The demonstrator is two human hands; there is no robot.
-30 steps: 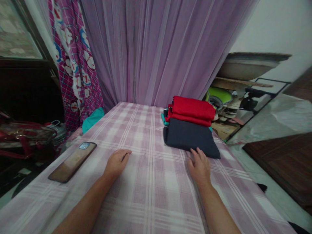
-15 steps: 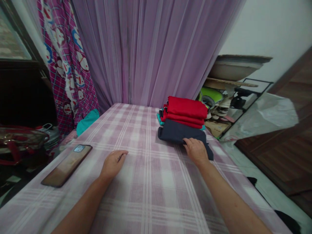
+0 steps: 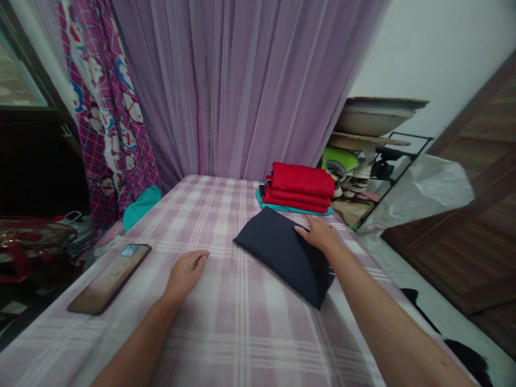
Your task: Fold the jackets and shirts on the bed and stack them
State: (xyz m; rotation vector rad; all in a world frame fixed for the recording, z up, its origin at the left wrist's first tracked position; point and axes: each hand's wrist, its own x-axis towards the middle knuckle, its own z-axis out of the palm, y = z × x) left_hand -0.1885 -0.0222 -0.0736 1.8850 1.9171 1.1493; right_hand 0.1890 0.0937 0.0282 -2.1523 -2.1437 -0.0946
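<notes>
A folded navy garment (image 3: 282,250) lies at an angle on the checked cloth, with its near corner toward me. My right hand (image 3: 318,234) grips its far right edge; the thumb is on the fabric and some fingers are hidden. Just behind stands a stack of folded red clothes (image 3: 302,185) on a teal folded piece (image 3: 290,207). To the left, my left hand (image 3: 187,271) rests on the cloth with fingers curled together. A thin dark line shows between its thumb and fingers, too small to name.
A phone (image 3: 110,279) lies face down at the left on the checked tablecloth (image 3: 226,322). Purple curtains (image 3: 242,86) hang behind. A rack with shoes and basins (image 3: 371,115) stands beyond the right edge, with a plastic bag (image 3: 431,188) hanging there.
The navy garment has come away from the front of the red stack, toward me and leftward, and now lies turned and flatter. My right hand shifted to its far edge. The left hand stayed put.
</notes>
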